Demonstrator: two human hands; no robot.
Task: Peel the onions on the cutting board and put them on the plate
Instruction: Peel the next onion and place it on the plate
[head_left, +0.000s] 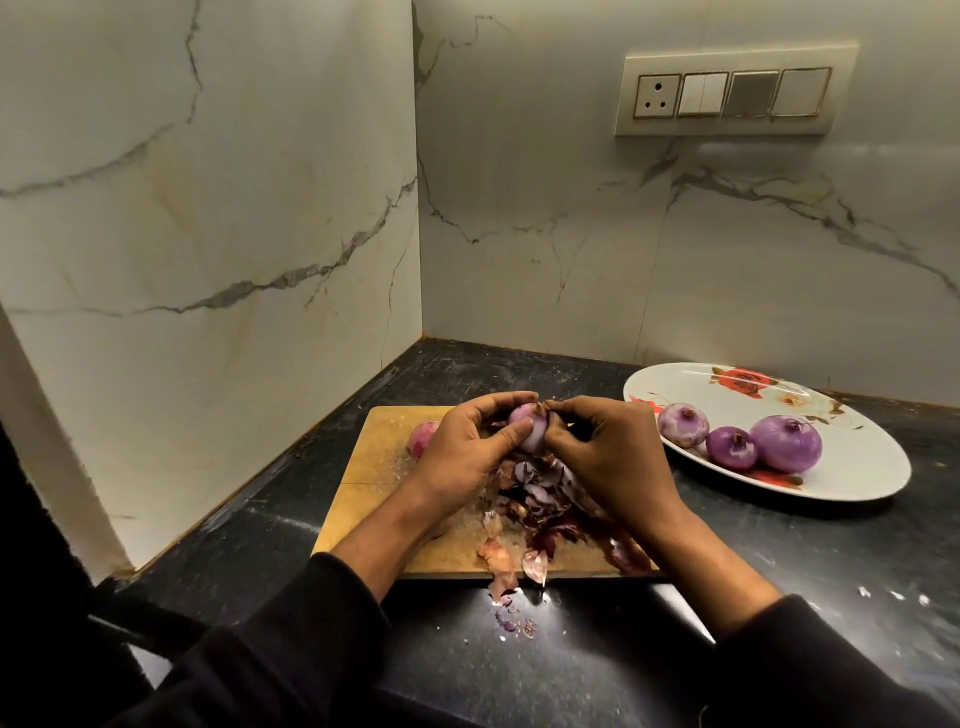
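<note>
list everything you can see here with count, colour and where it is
peeled onions: three, purple, on the plate
plate: one, white with red flowers, right on the counter
held onion: one, pale purple, above the board
unpeeled onion: one, reddish, board's far left
onion skins: pile, brown-purple, on board, some spilling onto counter
cutting board: one, wooden
counter: black
switch panel: one, cream, wall
left hand: grips the held onion
right hand: fingers pinch skin

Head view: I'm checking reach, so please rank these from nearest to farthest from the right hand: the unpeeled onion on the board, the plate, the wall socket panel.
From the right hand:
1. Plate, just to its right on the counter.
2. Unpeeled onion, at the board's far left, beyond the left hand.
3. Wall socket panel, high on the back wall.
</note>
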